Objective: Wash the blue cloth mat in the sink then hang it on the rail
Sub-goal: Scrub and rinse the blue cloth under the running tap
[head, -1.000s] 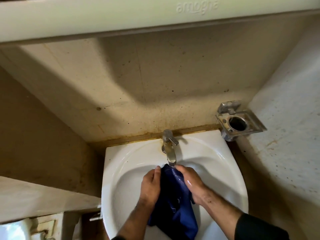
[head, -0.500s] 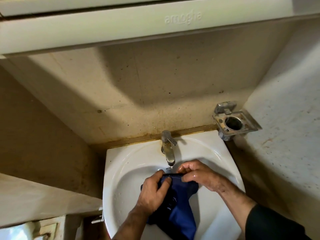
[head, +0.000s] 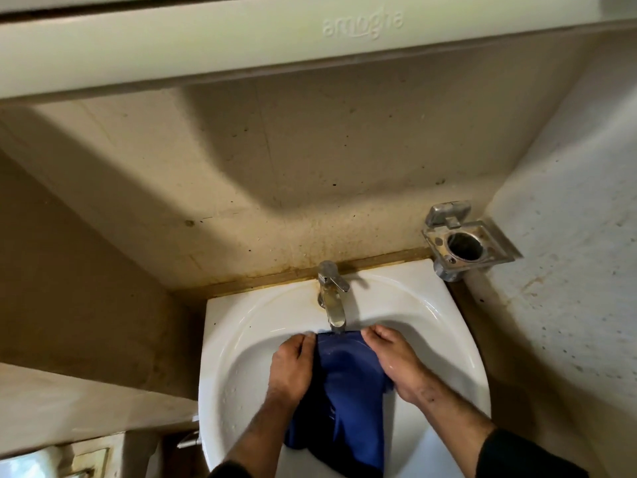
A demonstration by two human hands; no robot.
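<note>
The blue cloth mat (head: 348, 391) hangs wet in the white sink (head: 248, 319), its top edge stretched flat just under the spout of the metal tap (head: 331, 298). My left hand (head: 293, 365) grips the mat's left top corner, fingers curled over the edge. My right hand (head: 391, 357) grips the right top corner the same way. The mat's lower part drapes down over the sink's front rim. No rail is in view.
A metal holder with a round hole (head: 465, 241) is fixed to the wall at the sink's right rear corner. A pale shelf or cabinet edge (head: 310, 39) juts out overhead. Stained walls close in on the left and right of the sink.
Both hands have moved apart along the mat's top edge, spreading the bunched cloth flat under the tap. Half a second ago they held it crumpled together.
</note>
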